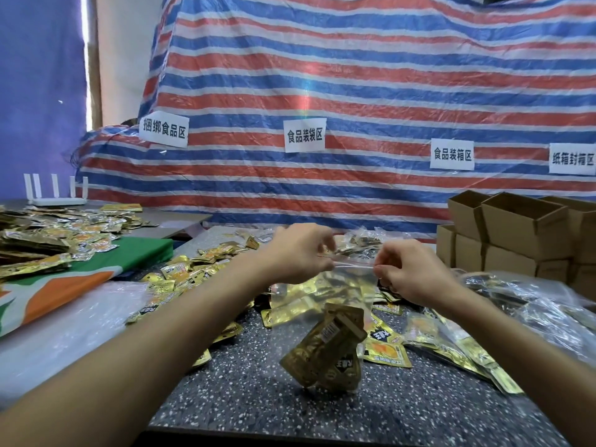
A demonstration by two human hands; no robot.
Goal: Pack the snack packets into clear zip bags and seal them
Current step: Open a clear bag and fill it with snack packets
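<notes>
A dark speckled counter (pixel 245 391) is strewn across its far half with loose gold snack packets (pixel 193 272), scattered and overlapping. At the right, filled clear bags (pixel 458 346) are laid toward the near edge, and brown cardboard boxes (pixel 516 233) are stacked behind them. At the left, a green, orange and white cloth (pixel 64 285) is spread, with a heap of packets (pixel 48 240) piled on it. Crinkled clear plastic (pixel 80 321) is laid just beside it, nearer. A white router (pixel 54 195) is set on the grey surface at the far left.

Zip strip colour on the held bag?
Zip strip of the clear bag: thin red line. Head view.
</notes>
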